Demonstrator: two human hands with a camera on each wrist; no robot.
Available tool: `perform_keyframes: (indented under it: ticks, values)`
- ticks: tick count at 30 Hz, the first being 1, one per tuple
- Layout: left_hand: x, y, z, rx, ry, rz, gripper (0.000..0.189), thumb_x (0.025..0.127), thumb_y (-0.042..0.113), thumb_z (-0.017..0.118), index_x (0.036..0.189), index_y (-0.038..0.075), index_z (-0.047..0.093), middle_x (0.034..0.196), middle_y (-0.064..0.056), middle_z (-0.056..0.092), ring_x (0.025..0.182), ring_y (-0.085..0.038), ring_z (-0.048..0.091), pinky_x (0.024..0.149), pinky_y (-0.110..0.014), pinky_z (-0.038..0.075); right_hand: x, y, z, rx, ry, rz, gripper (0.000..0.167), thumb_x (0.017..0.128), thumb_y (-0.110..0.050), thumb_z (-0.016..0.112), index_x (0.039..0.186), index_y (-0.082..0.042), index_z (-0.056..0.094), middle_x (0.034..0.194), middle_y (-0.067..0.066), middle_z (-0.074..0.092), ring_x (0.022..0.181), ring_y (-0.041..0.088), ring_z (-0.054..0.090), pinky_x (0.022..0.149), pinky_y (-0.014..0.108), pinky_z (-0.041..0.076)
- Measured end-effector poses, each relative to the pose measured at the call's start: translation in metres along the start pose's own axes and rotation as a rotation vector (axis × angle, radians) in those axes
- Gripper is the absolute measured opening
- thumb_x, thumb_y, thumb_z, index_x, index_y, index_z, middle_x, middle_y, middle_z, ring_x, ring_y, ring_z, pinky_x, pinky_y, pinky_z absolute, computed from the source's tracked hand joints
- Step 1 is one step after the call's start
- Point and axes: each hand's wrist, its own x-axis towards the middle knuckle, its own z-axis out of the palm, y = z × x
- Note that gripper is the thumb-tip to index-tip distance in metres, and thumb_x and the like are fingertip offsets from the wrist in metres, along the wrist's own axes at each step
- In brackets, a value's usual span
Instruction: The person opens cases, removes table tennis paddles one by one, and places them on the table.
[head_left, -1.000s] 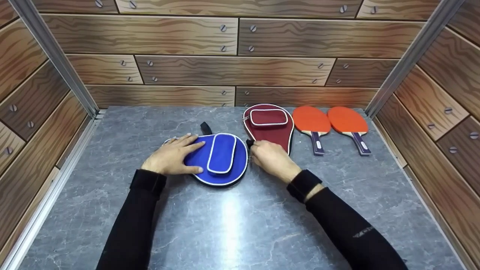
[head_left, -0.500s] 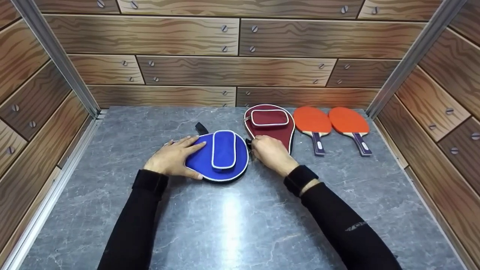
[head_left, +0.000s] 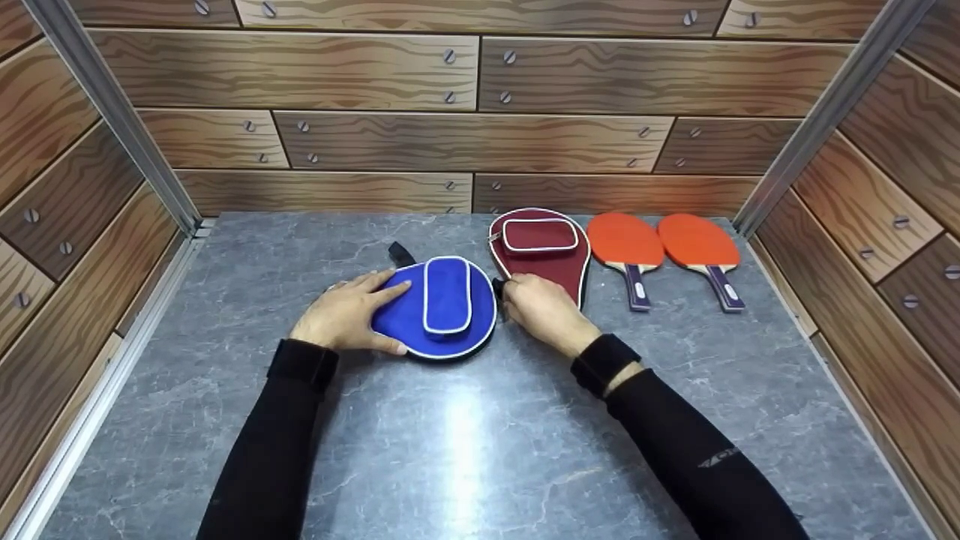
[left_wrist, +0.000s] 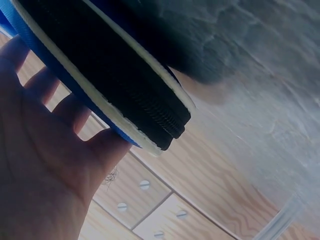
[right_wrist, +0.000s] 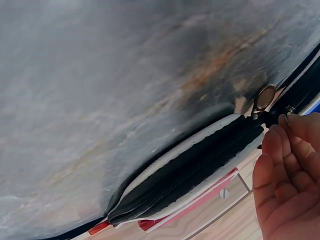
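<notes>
Blue fabric paddle case point(head_left: 448, 304) with white piping lies flat on the grey marbled tabletop point(head_left: 150, 375), left of centre — black strap point(head_left: 400, 254) sticks out at its far side. Left hand point(head_left: 341, 313) rests spread over its narrow end, fingers extended, thumb at near edge. Right hand point(head_left: 545, 309) pinches a small zip pull point(right_wrist: 289, 111) at its right edge — maroon paddle case point(head_left: 538, 262) just beyond, then two orange-faced table tennis paddles point(head_left: 625, 238) further right.

Blue paddle case point(head_left: 406, 313) flat under my left hand point(head_left: 346, 309)
White-piped, pocket point(head_left: 448, 295) uppermost, round end rightward; my right hand point(head_left: 546, 309) pinches at its zip point(right_wrist: 290, 110).
</notes>
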Motion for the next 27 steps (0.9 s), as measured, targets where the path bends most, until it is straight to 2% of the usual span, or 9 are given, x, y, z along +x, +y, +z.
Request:
perform_keyframes:
  ticks: [14,21,27]
  values:
    - [0.001,0.003,0.002,0.008,0.037,-0.033,0.116,0.088,0.075,0.093,0.182,0.028,0.046,0.193,-0.015,0.037,0.176,-0.052,0.040,0.137,-0.081,0.040,-0.012,-0.005,-0.001,0.023,-0.015,-0.052,0.006,0.103,-0.009,0.080,0.098,-0.006,0.078,0.102,0.013,0.079,0.097,0.040,0.080,0.082,0.061,0.069]
    - [0.001,0.004,0.002,0.010,0.039,-0.041,0.116,0.087,0.076,0.093,0.182,0.029,0.046,0.194,-0.014,0.036,0.176,-0.053,0.040,0.137,-0.082,0.039,-0.021,-0.011,-0.001,0.028,-0.024,-0.079,0.007,0.103,-0.012,0.083,0.105,-0.006,0.082,0.104,0.012,0.080,0.098,0.037,0.081,0.085,0.057,0.070]
    - [0.001,0.006,0.001,0.014,0.039,-0.040,0.116,0.088,0.076,0.092,0.182,0.028,0.046,0.193,-0.015,0.037,0.176,-0.052,0.041,0.137,-0.082,0.039,-0.027,-0.019,-0.002,0.016,-0.034,-0.104,0.007,0.104,-0.013,0.084,0.104,-0.007,0.081,0.103,0.011,0.080,0.097,0.036,0.081,0.083,0.055,0.070]
